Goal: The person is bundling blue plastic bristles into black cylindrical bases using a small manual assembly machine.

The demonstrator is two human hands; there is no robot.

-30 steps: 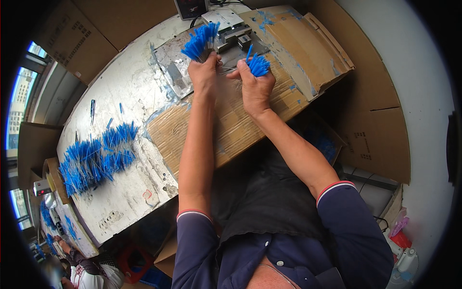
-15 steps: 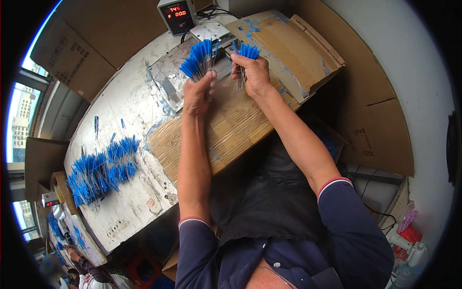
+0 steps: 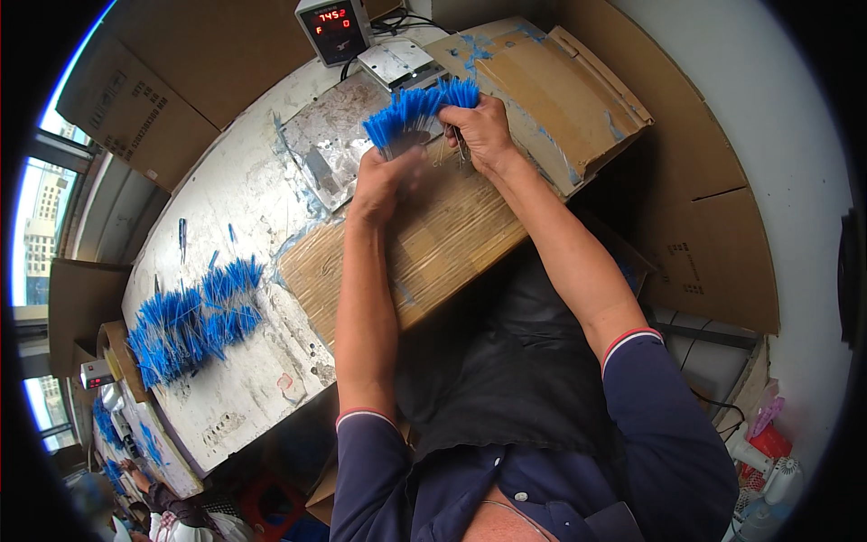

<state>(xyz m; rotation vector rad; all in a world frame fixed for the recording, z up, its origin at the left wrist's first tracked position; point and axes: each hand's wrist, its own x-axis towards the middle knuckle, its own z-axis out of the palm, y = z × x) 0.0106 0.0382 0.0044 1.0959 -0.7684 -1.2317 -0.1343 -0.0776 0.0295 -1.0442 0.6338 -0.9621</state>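
Thin wire stems with blue ends [image 3: 402, 116] fan out above my left hand [image 3: 381, 185], which is closed around their lower part. Its thumb and fingertips are smeared by motion. My right hand [image 3: 483, 135] grips a smaller bunch of the same blue-ended wires [image 3: 459, 92], thumb on top, with bare looped wire tails hanging below. The two bunches meet side by side. Both hands are above a tape-covered cardboard piece [image 3: 406, 244] at the table's near edge.
A large pile of blue-ended wires [image 3: 194, 321] lies on the white table [image 3: 262, 388] at left. Beyond my hands stand a small metal device [image 3: 397, 65] and a red-digit display box [image 3: 334, 32]. A cardboard box [image 3: 560, 99] sits at right. Another person's hand [image 3: 137, 477] shows at lower left.
My left hand's bunch has swung right and lower, closing the gap to the right hand's bunch. The right hand has shifted slightly. The display digits have changed.
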